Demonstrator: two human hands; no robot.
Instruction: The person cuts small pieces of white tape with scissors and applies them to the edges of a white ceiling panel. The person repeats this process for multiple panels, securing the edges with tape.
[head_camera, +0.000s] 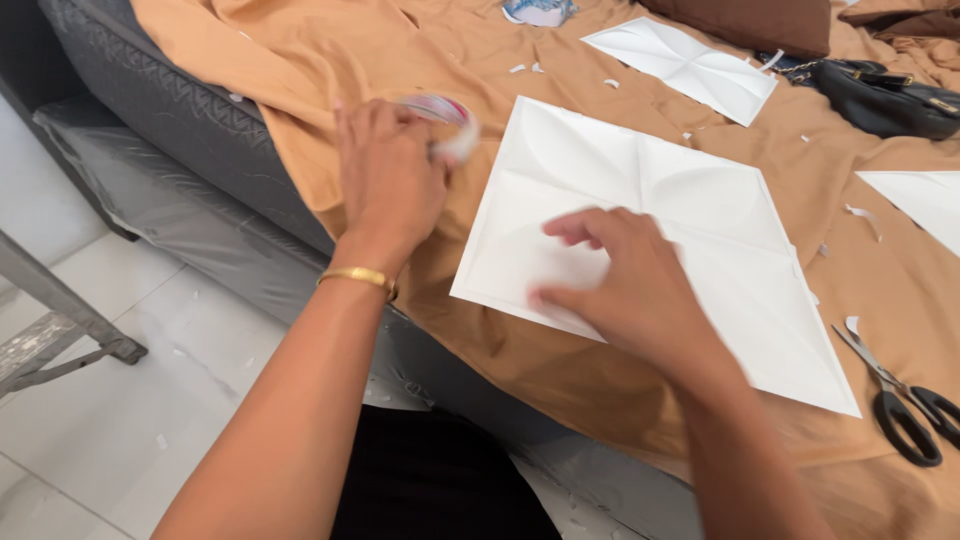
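Note:
My left hand (385, 175) grips a roll of tape (450, 120), white with red and blue marks, just left of a large white embossed square panel (700, 230). The panel lies flat on an orange sheet (330, 60) that covers a bed. My right hand (625, 280) rests on the panel's near left part, fingers spread and pointing left, holding nothing. A gold bangle (358, 276) sits on my left wrist.
Black-handled scissors (900, 400) lie at the right, near the panel's corner. A second white panel (685, 65) lies farther back, a third (925, 200) at the right edge. A black bag (880, 95) and brown pillow (750, 20) sit behind. Paper scraps are scattered. The grey mattress edge (180, 120) and tiled floor (120, 420) lie left.

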